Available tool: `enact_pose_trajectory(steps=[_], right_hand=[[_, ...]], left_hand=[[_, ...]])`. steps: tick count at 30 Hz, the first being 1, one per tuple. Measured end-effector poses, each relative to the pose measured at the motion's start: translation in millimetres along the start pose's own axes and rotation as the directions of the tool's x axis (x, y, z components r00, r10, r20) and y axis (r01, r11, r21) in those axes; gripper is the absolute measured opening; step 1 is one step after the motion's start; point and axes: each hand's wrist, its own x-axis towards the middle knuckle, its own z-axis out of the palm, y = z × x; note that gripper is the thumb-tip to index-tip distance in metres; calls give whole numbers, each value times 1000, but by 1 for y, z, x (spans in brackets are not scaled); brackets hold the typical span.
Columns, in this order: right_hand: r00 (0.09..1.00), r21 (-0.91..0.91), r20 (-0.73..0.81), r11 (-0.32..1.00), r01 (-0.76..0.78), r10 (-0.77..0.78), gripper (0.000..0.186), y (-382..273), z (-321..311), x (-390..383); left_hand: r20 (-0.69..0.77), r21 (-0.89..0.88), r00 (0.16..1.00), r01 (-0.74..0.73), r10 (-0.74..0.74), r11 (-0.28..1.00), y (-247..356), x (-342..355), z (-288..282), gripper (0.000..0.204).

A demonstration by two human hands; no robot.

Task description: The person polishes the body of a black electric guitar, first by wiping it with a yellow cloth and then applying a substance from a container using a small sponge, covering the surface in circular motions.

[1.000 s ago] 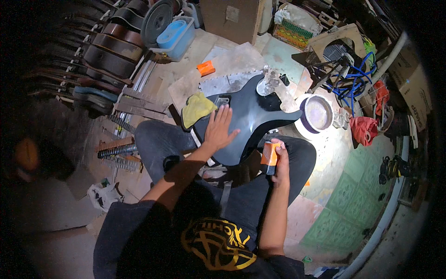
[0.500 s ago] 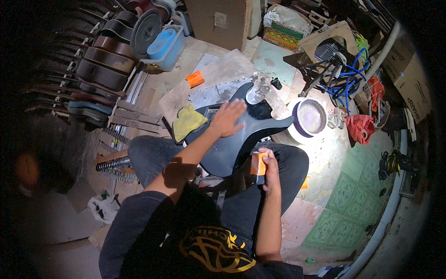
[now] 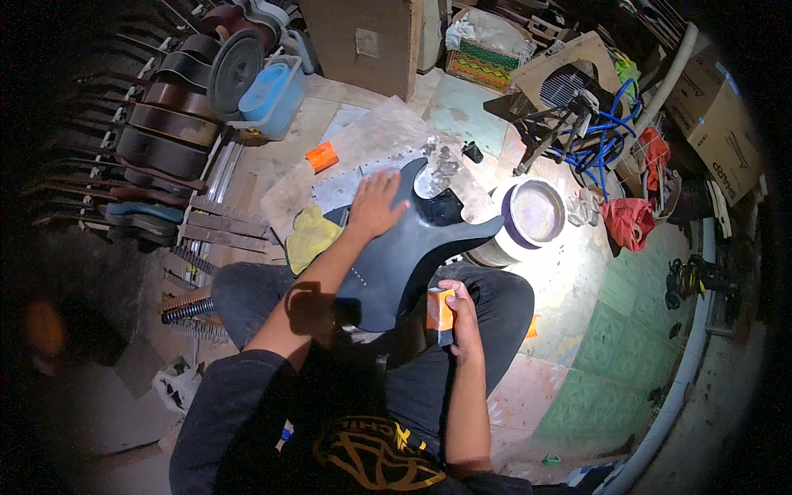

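A dark grey electric guitar body [image 3: 388,285] lies across my lap, its horns pointing away from me. My left hand [image 3: 373,206] rests flat, fingers stretched out, on its upper part. A crumpled yellow cloth [image 3: 309,235] is beside the body, left of that hand. My right hand [image 3: 462,322] grips an orange-and-dark block [image 3: 437,310] over my right thigh, just off the body's lower right edge.
Guitar bodies [image 3: 169,140] are racked at the left beside a blue plastic tub [image 3: 285,107]. A cardboard sheet [image 3: 297,186] and an orange packet [image 3: 322,157] lie ahead. A round basin [image 3: 536,210], coiled blue hose [image 3: 610,153], red cloth [image 3: 625,223] and boxes [image 3: 718,140] crowd the right.
My left hand has slid forward over the guitar body toward its upper horn. The view has shifted, so most things appear further left. My right hand still holds the block.
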Motion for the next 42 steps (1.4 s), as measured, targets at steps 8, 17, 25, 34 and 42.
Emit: enact_pose_trajectory(steps=[8,17,25,34,42], right_hand=[[1000,14,0,1000,-13,13,35,-2,-4,6],[1000,8,11,1000,-20,20,36,-3,2,6],[993,60,94,995,-78,72,40,-10,0,0],[992,59,124,998,12,-19,51,-4,-19,-4],[975,139,215,987,-80,49,52,-2,-20,-5]], left_hand=[[175,-303,841,-449,512,841,82,-78,8,72],[-148,95,903,418,-403,903,-18,24,27,68],[75,-123,961,-256,266,959,151,2,34,70],[78,-167,957,-262,278,950,144,37,34,63],[42,88,971,229,-233,969,33,60,9,68]])
